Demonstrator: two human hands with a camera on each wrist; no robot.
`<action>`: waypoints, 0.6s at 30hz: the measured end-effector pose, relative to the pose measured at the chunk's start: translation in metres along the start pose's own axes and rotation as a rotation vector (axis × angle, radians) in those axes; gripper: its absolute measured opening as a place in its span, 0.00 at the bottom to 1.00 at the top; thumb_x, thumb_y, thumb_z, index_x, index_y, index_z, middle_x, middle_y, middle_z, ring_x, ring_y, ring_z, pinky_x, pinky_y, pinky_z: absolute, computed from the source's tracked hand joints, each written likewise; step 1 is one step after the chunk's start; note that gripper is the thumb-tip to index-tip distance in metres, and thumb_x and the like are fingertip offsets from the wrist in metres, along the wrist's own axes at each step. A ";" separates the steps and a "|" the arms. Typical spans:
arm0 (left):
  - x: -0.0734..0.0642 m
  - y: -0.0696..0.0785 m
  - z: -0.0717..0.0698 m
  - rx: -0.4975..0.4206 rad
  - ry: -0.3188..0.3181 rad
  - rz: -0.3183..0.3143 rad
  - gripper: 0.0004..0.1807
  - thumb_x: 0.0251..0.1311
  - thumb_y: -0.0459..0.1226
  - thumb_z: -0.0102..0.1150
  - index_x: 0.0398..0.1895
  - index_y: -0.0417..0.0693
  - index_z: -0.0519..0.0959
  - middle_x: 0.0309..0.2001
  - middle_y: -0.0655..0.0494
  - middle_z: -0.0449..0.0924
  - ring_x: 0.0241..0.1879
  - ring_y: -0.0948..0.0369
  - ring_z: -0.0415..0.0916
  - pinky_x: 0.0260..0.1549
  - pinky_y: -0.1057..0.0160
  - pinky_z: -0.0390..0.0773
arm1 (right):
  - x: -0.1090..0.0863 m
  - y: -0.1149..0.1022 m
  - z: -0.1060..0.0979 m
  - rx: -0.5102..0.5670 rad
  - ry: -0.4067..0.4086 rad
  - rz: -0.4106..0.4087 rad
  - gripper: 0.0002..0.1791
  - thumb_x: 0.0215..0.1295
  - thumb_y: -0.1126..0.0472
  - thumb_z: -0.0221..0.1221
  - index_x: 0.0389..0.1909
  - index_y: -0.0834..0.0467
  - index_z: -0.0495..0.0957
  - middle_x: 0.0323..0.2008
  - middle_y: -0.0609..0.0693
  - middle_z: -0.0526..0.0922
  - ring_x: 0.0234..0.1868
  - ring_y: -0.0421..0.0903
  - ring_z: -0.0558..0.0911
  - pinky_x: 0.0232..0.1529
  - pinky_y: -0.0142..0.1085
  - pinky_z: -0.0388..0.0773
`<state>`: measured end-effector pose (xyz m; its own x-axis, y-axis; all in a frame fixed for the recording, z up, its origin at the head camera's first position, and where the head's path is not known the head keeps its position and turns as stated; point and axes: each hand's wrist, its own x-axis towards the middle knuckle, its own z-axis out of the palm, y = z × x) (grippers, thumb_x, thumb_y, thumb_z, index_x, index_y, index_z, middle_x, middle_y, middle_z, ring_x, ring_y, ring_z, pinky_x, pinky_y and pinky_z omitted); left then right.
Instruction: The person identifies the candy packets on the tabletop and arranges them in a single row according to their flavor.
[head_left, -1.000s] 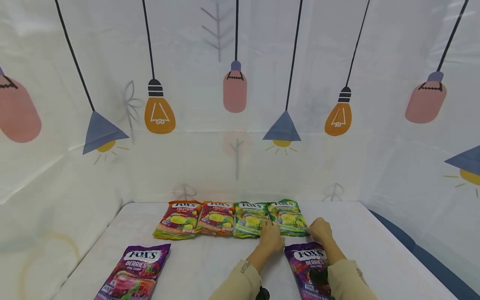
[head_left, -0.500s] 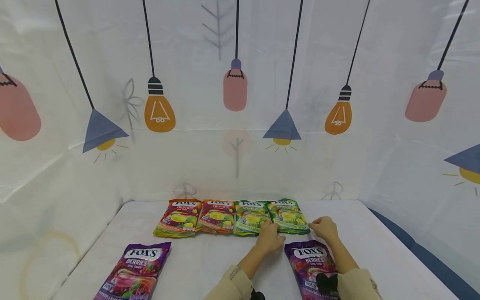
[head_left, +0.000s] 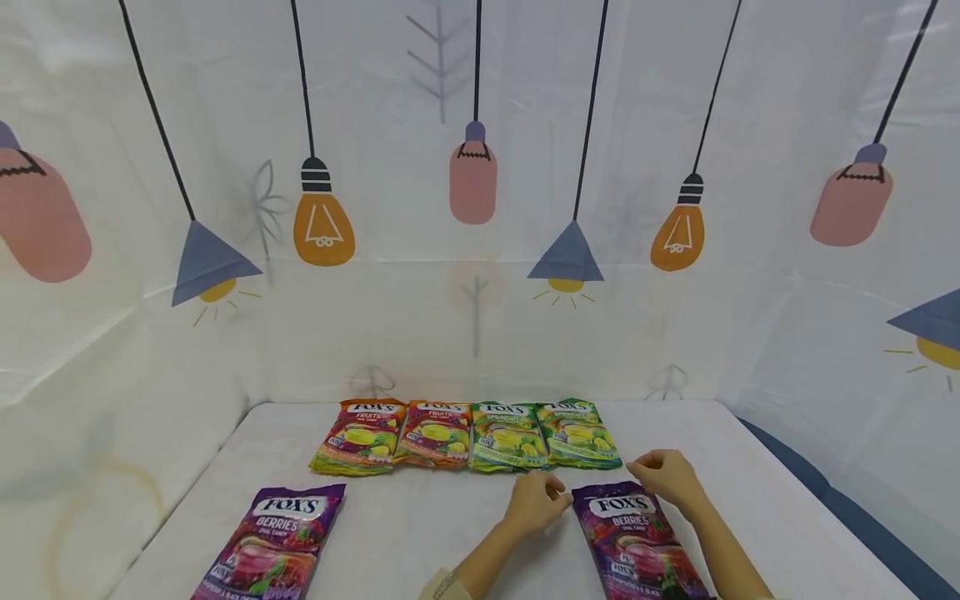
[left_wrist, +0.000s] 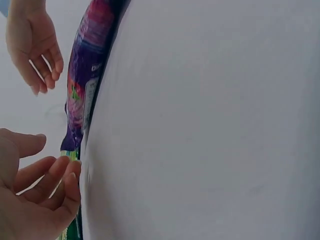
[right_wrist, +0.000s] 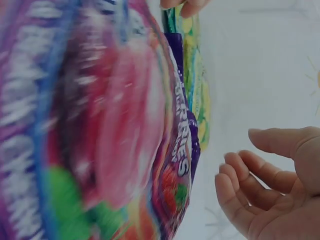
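The left hand (head_left: 535, 502) is hanging loosely half-open, its fingers bending softly and its thumb standing apart, and it is holding nothing. The right hand (head_left: 667, 477) is also relaxing with gently curved fingers, the thumb staying clear of them, and nothing is sitting in its grasp. Whether the left hand is touching the table (head_left: 408, 525) is hard to tell.

Between the two forearms, the right purple bag (head_left: 633, 533) is lying face up on the near right, its far edge pointing toward the gap between the hands. Just beyond the hands, the left green bag (head_left: 508, 437) and the right green bag (head_left: 579, 435) are lying side by side, and the right hand is hovering near the right one's near right corner. Continuing that far row leftward, two orange-red bags (head_left: 362, 437) are lying with their edges meeting.

On the near left, well apart from the hands, the left purple bag (head_left: 273, 537) is lying at a slant. Behind everything, a white sheet (head_left: 375, 333) is showing printed lamps and bulbs.
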<state>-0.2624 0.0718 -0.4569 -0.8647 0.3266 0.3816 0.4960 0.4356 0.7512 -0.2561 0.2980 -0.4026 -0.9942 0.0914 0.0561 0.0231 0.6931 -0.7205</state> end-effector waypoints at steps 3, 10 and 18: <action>-0.007 0.004 -0.001 -0.053 -0.034 -0.013 0.09 0.47 0.36 0.62 0.25 0.37 0.80 0.18 0.60 0.74 0.18 0.72 0.65 0.20 0.73 0.67 | -0.010 0.003 -0.002 -0.013 -0.024 0.033 0.21 0.56 0.52 0.56 0.35 0.69 0.76 0.28 0.52 0.79 0.27 0.45 0.76 0.29 0.39 0.73; -0.023 0.019 0.002 -0.163 -0.074 -0.107 0.08 0.43 0.35 0.65 0.20 0.37 0.79 0.12 0.61 0.73 0.11 0.73 0.65 0.13 0.74 0.66 | -0.032 0.011 -0.004 -0.040 -0.057 0.059 0.16 0.55 0.55 0.57 0.32 0.67 0.76 0.27 0.50 0.78 0.27 0.44 0.74 0.28 0.37 0.73; -0.039 0.030 0.015 -0.191 -0.111 -0.251 0.12 0.40 0.39 0.69 0.20 0.38 0.79 0.10 0.60 0.73 0.08 0.69 0.69 0.12 0.72 0.67 | -0.051 0.022 -0.005 -0.122 -0.073 0.073 0.22 0.50 0.49 0.62 0.30 0.68 0.76 0.26 0.50 0.78 0.28 0.44 0.74 0.32 0.41 0.75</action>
<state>-0.2125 0.0844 -0.4570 -0.9391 0.3226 0.1184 0.2352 0.3520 0.9060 -0.2044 0.3126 -0.4180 -0.9943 0.0959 -0.0470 0.1040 0.7684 -0.6315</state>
